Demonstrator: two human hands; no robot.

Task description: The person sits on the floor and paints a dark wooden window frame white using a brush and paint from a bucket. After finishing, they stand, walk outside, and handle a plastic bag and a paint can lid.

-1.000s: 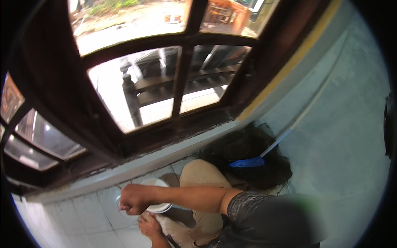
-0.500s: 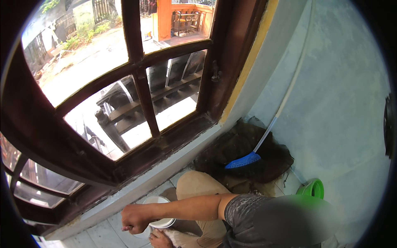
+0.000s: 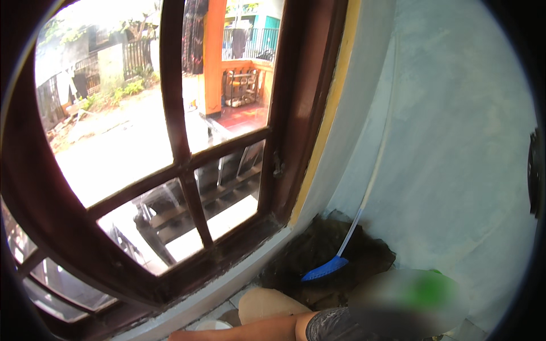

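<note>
A seated person's bare right forearm (image 3: 250,330) reaches leftward along the lower edge of the view, from a dark patterned sleeve (image 3: 327,326) past a knee in beige cloth (image 3: 270,305), beneath a dark wooden window frame (image 3: 182,163). The right hand (image 3: 180,336) is mostly cropped away, so whether its grip is closed, spread or around something cannot be made out; the left hand lies outside the view.

Nearest to the right hand is a white tub (image 3: 214,324), just beyond the forearm on the tiled floor (image 3: 216,312), near the foot of the window wall, only the upper part showing. It looks like smooth plastic: probably stiff-walled, light if bare inside and heavier if filled (its contents cannot be seen from here). The rim looks the surest place to take hold, ideally at two opposite sides so that it stays level; wet fingers might slip on the smooth wall.

Behind the knee, a broom with a blue head (image 3: 326,269) rests on a dark, crumpled sheet (image 3: 364,254), its long pale handle slanting up along the light blue wall (image 3: 455,170). Beyond the panes, a dark slatted bench (image 3: 227,187) stands in glaring daylight.
</note>
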